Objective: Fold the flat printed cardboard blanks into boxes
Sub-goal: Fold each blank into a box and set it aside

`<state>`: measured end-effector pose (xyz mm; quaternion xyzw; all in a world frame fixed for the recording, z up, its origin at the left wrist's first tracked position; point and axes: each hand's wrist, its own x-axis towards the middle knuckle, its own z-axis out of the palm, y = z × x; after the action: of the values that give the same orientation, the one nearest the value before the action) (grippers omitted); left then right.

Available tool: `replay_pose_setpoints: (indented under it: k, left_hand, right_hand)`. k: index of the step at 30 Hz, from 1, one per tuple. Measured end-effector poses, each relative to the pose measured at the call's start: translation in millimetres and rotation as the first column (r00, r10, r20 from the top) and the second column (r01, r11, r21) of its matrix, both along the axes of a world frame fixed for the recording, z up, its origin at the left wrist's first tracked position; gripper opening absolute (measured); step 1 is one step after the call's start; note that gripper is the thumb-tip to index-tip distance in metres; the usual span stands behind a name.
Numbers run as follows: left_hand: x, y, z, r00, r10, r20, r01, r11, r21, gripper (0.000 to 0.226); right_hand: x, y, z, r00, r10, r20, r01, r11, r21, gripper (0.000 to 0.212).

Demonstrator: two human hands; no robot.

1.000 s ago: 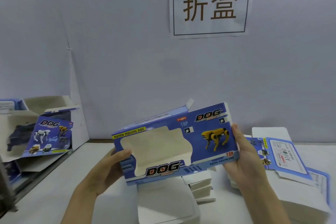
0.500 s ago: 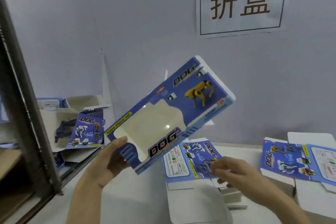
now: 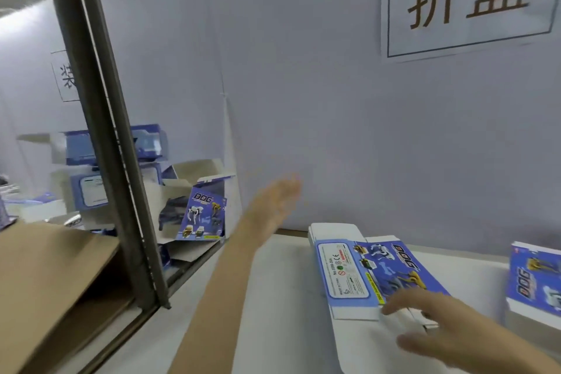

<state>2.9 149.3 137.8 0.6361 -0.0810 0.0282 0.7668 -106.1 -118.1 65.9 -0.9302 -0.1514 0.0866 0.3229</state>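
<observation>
Across the back, a pale lilac wall (image 3: 334,130), filling most of the view. Below it, a white table (image 3: 282,297), running from the centre to the right edge. At left, a dark metal post (image 3: 103,130), leaning diagonally through the frame, with a brown cardboard sheet (image 3: 51,276) at its foot.

High on the right, a white framed sign (image 3: 467,0) reading "折盒" in brown strokes. Behind the post, a smaller sign (image 3: 65,76), half hidden, not readable in full. Beyond the post, a pile of folded boxes (image 3: 188,197), one panel printed "DOG" with robot dogs.

On the table, right of centre, a stack of flat blanks (image 3: 349,270), blue side up: "DOG", a CE mark and fine print on a white label panel, mostly too small to read. At the right edge, a second stack (image 3: 531,279), also marked "DOG", well apart from the first.

Left hand (image 3: 277,200) raised between pile and stack, blurred, fingers stretched out, holding nothing. Right hand (image 3: 431,328) low over the near end of the first stack, fingers spread; touching or not, impossible to tell.

Half a second ago: a window box gripped aloft in the left hand, now gone from it, not to be picked out in the pile. Right hand then loosely curled, now splayed. View swung left, post much nearer centre.
</observation>
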Motion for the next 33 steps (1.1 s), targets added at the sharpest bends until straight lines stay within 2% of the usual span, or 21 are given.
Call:
replay_pose_setpoints:
  k: [1,2,3,4,7,8,9,11,13,14,16,19,22,24,28,30,33]
  left_hand:
    - [1,-12,-21,0.996,-0.014,-0.084,0.034,0.969,0.246,0.027]
    - [0,-25,-42,0.989,-0.011,-0.149,0.079,0.883,0.463,0.03]
    - [-2,-38,-63,0.981,0.012,-0.196,0.109,0.797,0.594,0.031]
    - [-4,-49,-81,0.976,0.027,-0.214,0.119,0.759,0.64,0.031]
    - [-10,-72,-121,0.976,0.075,-0.203,0.055,0.82,0.569,0.033]
    - [-13,-75,-125,0.974,0.128,-0.186,-0.007,0.84,0.542,0.034]
    - [-15,-78,-127,0.971,0.18,-0.157,-0.068,0.838,0.541,0.032]
    - [-17,-80,-129,0.967,0.244,-0.072,-0.153,0.784,0.601,0.03]
    - [-15,-81,-132,0.971,0.238,-0.015,-0.175,0.753,0.634,0.03]
    - [-16,-82,-131,0.972,0.234,-0.011,-0.174,0.754,0.633,0.029]
    - [-16,-81,-125,0.966,0.255,-0.032,-0.19,0.792,0.58,0.026]
    - [-20,-81,-115,0.963,0.264,-0.062,-0.204,0.857,0.473,0.021]
    - [-25,-80,-102,0.968,0.249,0.036,-0.245,0.9,0.361,0.016]
    - [-30,-81,-90,0.979,0.179,0.092,-0.197,0.948,0.249,0.02]
    - [-39,-91,-81,0.998,0.057,0.038,-0.06,0.994,0.093,0.025]
    - [-42,-95,-82,0.997,0.075,0.024,-0.075,0.997,0.004,0.023]
    - [-41,-94,-83,0.986,0.166,0.023,-0.164,0.983,-0.085,0.018]
  right_hand:
    - [0,6,2,1.0,0.011,-0.005,-0.011,0.998,-0.065,0.041]
    - [5,12,0,1.0,0.017,-0.011,-0.018,0.992,-0.122,0.049]
    - [12,17,-2,1.0,0.006,-0.025,-0.01,0.985,-0.174,0.054]
    - [17,21,-7,0.999,-0.006,-0.047,-0.004,0.978,-0.209,0.056]
    - [17,23,-12,0.995,-0.075,-0.061,0.068,0.992,-0.105,0.061]
    - [15,20,-15,0.986,-0.163,-0.044,0.161,0.986,-0.035,0.061]
    - [14,12,-19,0.958,-0.286,-0.022,0.286,0.958,0.028,0.062]
    - [20,2,-34,0.838,-0.545,0.03,0.537,0.833,0.135,0.056]
    - [28,-7,-44,0.742,-0.67,0.002,0.659,0.731,0.176,0.048]
    - [30,-9,-47,0.739,-0.674,-0.005,0.664,0.728,0.171,0.042]
    - [31,-14,-52,0.785,-0.615,0.071,0.61,0.788,0.078,0.021]
    - [36,-19,-53,0.764,-0.645,0.002,0.637,0.755,0.158,0.026]
    - [36,-20,-47,0.756,-0.654,-0.029,0.644,0.735,0.211,0.019]
    - [33,-22,-43,0.759,-0.648,-0.065,0.638,0.718,0.279,0.019]
    - [31,-25,-39,0.776,-0.625,-0.085,0.601,0.693,0.398,0.019]
    - [30,-20,-37,0.799,-0.595,-0.083,0.547,0.663,0.511,0.025]
    - [31,-18,-34,0.784,-0.619,0.044,0.451,0.617,0.645,0.033]
